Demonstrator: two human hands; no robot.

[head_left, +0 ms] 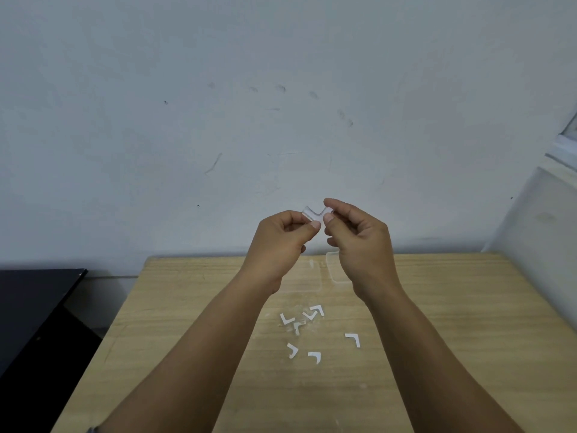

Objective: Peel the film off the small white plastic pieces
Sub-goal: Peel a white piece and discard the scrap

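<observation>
A small L-shaped plastic piece (316,213) is held up in front of the wall, above the table's far edge. My left hand (282,242) pinches its left arm between thumb and forefinger. My right hand (356,235) pinches its right arm the same way. Whether film is lifting off it is too small to tell. Several white L-shaped pieces (309,320) lie scattered on the wooden table (452,323) below my forearms, with one (353,339) off to the right.
Two clear plastic trays lie at the table's far edge, one (307,282) between my wrists and one (334,267) partly behind my right hand. A black surface (34,301) stands left of the table. A pale wall rises behind, a panel (543,232) at right.
</observation>
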